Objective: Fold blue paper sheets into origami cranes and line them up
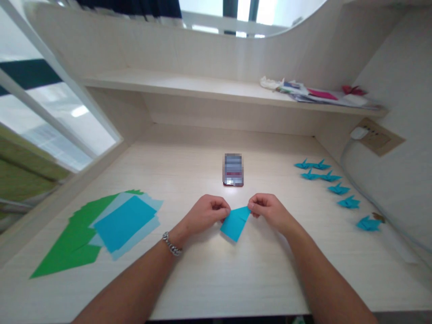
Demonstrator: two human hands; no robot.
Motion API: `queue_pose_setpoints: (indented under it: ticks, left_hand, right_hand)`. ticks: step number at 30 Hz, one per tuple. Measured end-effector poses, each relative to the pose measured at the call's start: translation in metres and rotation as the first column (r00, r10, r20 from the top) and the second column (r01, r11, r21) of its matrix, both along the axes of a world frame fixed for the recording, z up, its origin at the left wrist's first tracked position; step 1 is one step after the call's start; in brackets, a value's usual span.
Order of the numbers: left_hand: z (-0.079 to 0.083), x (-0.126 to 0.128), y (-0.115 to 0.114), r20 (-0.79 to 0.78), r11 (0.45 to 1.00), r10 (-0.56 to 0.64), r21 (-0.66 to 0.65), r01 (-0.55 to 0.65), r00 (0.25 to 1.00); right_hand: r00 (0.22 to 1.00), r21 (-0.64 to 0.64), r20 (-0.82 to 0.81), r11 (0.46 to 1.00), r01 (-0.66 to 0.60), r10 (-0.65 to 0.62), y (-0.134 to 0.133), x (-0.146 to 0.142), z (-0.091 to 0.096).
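A small piece of folded blue origami paper [235, 223] is held up between my two hands, above the desk. My left hand [209, 210] pinches its upper left corner between thumb and fingers. At the upper right corner, my right hand [268, 208] grips it the same way. A crease or flap edge shows near the paper's right side. On the left lies a stack of blue paper sheets [125, 224], with lighter blue ones fanned beneath, resting on green sheets [72, 243]. Several folded blue paper cranes [339, 189] stand along the right side.
A phone [233, 169] with a blurred screen lies on the pale desk [189, 153] beyond my hands. A shelf [202, 87] above carries papers [313, 93] at its right. The wall socket [381, 136] has a white plug, its cable [367, 200] running down past the cranes.
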State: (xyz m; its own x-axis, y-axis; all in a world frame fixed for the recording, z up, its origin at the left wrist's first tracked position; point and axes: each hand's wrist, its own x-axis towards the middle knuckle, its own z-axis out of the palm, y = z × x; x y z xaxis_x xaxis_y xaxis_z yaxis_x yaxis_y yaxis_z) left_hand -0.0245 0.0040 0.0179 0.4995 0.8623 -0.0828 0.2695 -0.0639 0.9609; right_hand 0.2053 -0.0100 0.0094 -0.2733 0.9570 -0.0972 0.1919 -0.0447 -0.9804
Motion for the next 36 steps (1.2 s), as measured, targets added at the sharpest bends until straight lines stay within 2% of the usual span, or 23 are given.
queue_pose_setpoints:
  ticks: [3, 6, 11, 15, 18, 21, 26, 29, 31, 36]
  left_hand:
    - [-0.001, -0.004, 0.005, 0.078, 0.996, 0.092, -0.022, -0.09, 0.993]
    - [-0.002, 0.0, 0.005, 0.181, 0.975, 0.224, -0.05, -0.218, 0.958]
    - [-0.006, 0.016, -0.003, 0.277, 0.965, 0.237, -0.18, -0.191, 0.931]
    - [-0.012, 0.015, -0.002, 0.342, 0.928, 0.361, -0.223, -0.298, 0.868]
    - [-0.013, 0.012, 0.0, 0.374, 0.903, 0.421, -0.262, -0.342, 0.826]
    - [-0.01, 0.014, -0.002, 0.33, 0.928, 0.359, -0.222, -0.298, 0.873]
    - [-0.007, 0.019, -0.009, 0.244, 0.97, 0.239, -0.11, -0.218, 0.94]
    - [-0.01, 0.019, -0.008, 0.194, 0.973, 0.229, -0.062, -0.221, 0.954]
    - [-0.011, 0.019, -0.008, 0.195, 0.971, 0.239, -0.075, -0.228, 0.951]
    - [-0.011, 0.019, -0.009, 0.331, 0.968, 0.238, -0.156, -0.196, 0.913]
  right_hand:
    - [0.988, -0.028, -0.098, 0.993, 0.118, -0.121, 0.003, 0.009, 0.002]
    - [0.938, -0.081, -0.219, 0.963, 0.256, -0.268, 0.004, 0.007, 0.002]
    - [0.865, -0.183, -0.329, 0.924, 0.336, -0.379, 0.0, -0.02, -0.003]
    - [0.904, -0.212, -0.277, 0.939, 0.272, -0.324, -0.005, -0.036, -0.006]
    - [0.968, -0.169, -0.189, 0.976, 0.135, -0.166, -0.007, -0.038, -0.005]
    - [0.982, -0.104, -0.166, 0.992, 0.078, -0.094, -0.007, -0.036, -0.005]
    - [0.966, -0.038, -0.136, 0.976, 0.216, -0.219, -0.005, -0.034, -0.008]
    - [0.963, -0.073, -0.143, 0.973, 0.22, -0.229, -0.004, -0.035, -0.012]
    - [0.958, -0.103, -0.174, 0.971, 0.214, -0.229, -0.003, -0.037, -0.013]
    - [0.881, -0.211, -0.337, 0.939, 0.273, -0.332, -0.001, -0.037, -0.01]
